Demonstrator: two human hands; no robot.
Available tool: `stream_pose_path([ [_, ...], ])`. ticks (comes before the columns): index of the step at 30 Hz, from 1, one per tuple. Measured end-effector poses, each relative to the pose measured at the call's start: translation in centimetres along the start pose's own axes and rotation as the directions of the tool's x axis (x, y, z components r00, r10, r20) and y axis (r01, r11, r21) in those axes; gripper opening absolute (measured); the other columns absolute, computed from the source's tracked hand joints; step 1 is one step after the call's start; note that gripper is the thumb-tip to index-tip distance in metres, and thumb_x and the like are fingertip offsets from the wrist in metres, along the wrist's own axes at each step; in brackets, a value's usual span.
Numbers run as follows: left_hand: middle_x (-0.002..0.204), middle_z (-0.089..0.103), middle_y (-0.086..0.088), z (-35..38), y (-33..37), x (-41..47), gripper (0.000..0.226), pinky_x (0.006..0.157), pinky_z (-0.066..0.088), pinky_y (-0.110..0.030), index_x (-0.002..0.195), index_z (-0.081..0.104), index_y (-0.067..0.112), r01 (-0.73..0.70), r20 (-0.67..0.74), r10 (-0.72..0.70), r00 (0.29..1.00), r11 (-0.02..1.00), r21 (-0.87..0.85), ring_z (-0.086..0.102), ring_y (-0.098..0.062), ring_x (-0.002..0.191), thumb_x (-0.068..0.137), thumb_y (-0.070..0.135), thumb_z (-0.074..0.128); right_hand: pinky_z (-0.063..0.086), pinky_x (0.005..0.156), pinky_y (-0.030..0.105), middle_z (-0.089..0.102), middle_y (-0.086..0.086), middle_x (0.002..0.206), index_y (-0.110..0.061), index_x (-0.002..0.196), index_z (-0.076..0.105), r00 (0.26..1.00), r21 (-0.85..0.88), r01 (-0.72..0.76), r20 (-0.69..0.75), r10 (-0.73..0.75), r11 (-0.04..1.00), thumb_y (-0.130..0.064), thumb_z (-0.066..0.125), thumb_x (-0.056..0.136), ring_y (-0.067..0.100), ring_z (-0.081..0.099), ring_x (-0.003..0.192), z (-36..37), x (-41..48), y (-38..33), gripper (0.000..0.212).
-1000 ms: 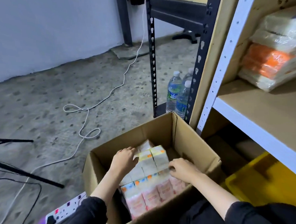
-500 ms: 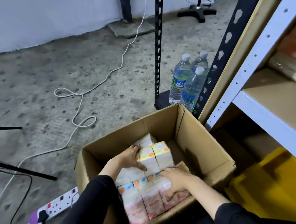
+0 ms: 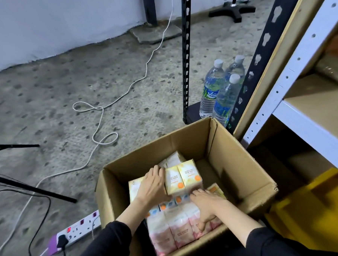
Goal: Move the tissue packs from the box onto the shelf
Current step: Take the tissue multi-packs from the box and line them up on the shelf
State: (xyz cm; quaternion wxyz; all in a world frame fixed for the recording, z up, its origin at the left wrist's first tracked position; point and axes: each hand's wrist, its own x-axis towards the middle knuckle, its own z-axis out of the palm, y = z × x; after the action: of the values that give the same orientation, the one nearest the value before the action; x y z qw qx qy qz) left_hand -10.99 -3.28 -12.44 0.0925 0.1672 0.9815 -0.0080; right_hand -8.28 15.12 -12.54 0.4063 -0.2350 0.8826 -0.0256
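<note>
An open cardboard box (image 3: 242,163) stands on the floor and holds several tissue packs. A yellow twin pack (image 3: 183,177) stands upright in the middle. A row of pink packs (image 3: 175,231) fills the near side. My left hand (image 3: 153,184) grips the yellow pack's left side, fingers at its far corner and thumb along its near bottom edge. My right hand (image 3: 207,206) lies over the right end of the pink row, fingers on top and thumb curled down its front face. The shelf (image 3: 309,126), white-edged with a brown board, rises at the right.
Three water bottles (image 3: 223,89) stand behind the box by a black rack post (image 3: 186,54). A yellow bin (image 3: 315,208) sits under the shelf at the right. A white cable (image 3: 102,111), a power strip (image 3: 77,230) and black tripod legs (image 3: 30,188) lie on the floor at the left.
My view has tilted down toward the box. My left hand slid onto the yellow pack's left side. My right hand moved nearer, over the pink row, with its thumb down the front.
</note>
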Motion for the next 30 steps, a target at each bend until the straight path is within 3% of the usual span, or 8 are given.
stream_pose_path([
  [3,0.076,0.063,0.003,0.2,0.3,-1.0,0.105,0.056,0.052,-0.014,0.096,0.049,0.011,-0.019,0.002,0.019,1.000,0.999,-0.051,0.063,-0.011,0.060,0.023,0.084,0.061,0.031,0.108,0.040,0.041,0.017,0.137,-0.003,0.132,0.033,1.000,0.009,-0.009,-0.002,0.009,1.000,-0.033,0.079,0.064,0.033,0.037,0.128,-0.2,-0.5,-0.2,0.087],
  [7,0.106,0.053,-0.008,-2.0,-0.6,0.0,0.079,0.086,0.046,-0.032,0.110,0.051,0.007,-0.026,0.185,0.066,0.981,0.977,-0.211,0.055,-0.025,0.097,0.060,0.066,0.071,0.036,0.104,0.041,0.049,0.018,0.131,-0.001,0.125,0.042,1.000,0.001,-0.019,-0.005,0.019,1.000,-0.033,0.078,0.066,0.033,0.045,0.122,-0.6,-1.0,-0.6,0.076],
  [9,0.092,0.052,-0.003,-3.2,-0.7,1.4,0.046,0.072,0.040,-0.029,0.085,0.049,0.019,0.055,0.296,0.076,0.952,0.909,-0.412,0.050,-0.021,0.082,0.069,0.055,0.073,0.041,0.098,0.040,0.056,0.018,0.123,-0.001,0.117,0.049,1.000,-0.001,-0.029,0.008,0.029,1.000,-0.033,0.078,0.065,0.034,0.051,0.115,-0.6,-1.1,-0.6,0.068],
  [12,0.073,0.041,0.006,-2.4,-0.4,2.5,0.051,0.058,0.030,-0.022,0.067,0.036,0.026,0.172,0.324,0.042,0.945,0.778,-0.604,0.038,-0.010,0.064,0.063,0.048,0.081,0.039,0.100,0.042,0.054,0.018,0.125,-0.001,0.119,0.047,1.000,-0.012,-0.026,0.003,0.026,1.000,-0.032,0.077,0.067,0.034,0.049,0.117,-0.6,-1.2,-0.5,0.068],
  [15,0.111,0.047,-0.002,-1.4,-0.5,2.9,0.080,0.088,0.038,-0.026,0.112,0.050,0.016,0.331,0.481,-0.009,0.877,0.736,-0.590,0.046,-0.016,0.104,0.052,0.063,0.075,0.032,0.107,0.045,0.047,0.019,0.132,0.000,0.126,0.040,1.000,-0.047,-0.020,-0.015,0.019,0.999,-0.031,0.076,0.069,0.034,0.042,0.123,-0.7,-1.3,-0.7,0.074],
  [19,0.153,0.023,-0.006,-1.5,-0.9,2.9,0.093,0.118,0.026,-0.038,0.147,0.021,0.016,0.445,0.649,0.000,0.761,0.728,-0.522,0.028,-0.025,0.141,0.076,0.053,0.068,0.030,0.109,0.047,0.048,0.019,0.132,-0.001,0.124,0.043,0.999,-0.089,-0.021,-0.026,0.019,0.996,-0.031,0.075,0.071,0.035,0.042,0.124,-0.8,-1.5,-1.1,0.070],
  [24,0.151,0.034,-0.007,-2.8,-0.6,2.5,0.098,0.113,0.032,-0.034,0.145,0.028,0.010,0.469,0.645,-0.083,0.759,0.757,-0.455,0.035,-0.025,0.138,0.071,0.059,0.069,0.032,0.109,0.046,0.047,0.016,0.132,-0.003,0.125,0.043,0.995,-0.122,-0.018,-0.096,0.006,0.992,-0.034,0.076,0.068,0.032,0.040,0.124,-1.4,-2.3,-1.3,0.072],
  [30,0.129,0.056,-0.007,-5.1,-1.3,0.5,0.085,0.096,0.045,-0.032,0.129,0.048,0.008,0.406,0.437,-0.191,0.879,0.781,-0.474,0.055,-0.025,0.116,0.065,0.057,0.075,0.035,0.103,0.042,0.048,0.012,0.126,-0.005,0.121,0.048,0.980,-0.210,-0.028,-0.199,-0.014,0.977,-0.042,0.077,0.063,0.029,0.042,0.117,-5.0,-6.5,-1.8,0.075],
])
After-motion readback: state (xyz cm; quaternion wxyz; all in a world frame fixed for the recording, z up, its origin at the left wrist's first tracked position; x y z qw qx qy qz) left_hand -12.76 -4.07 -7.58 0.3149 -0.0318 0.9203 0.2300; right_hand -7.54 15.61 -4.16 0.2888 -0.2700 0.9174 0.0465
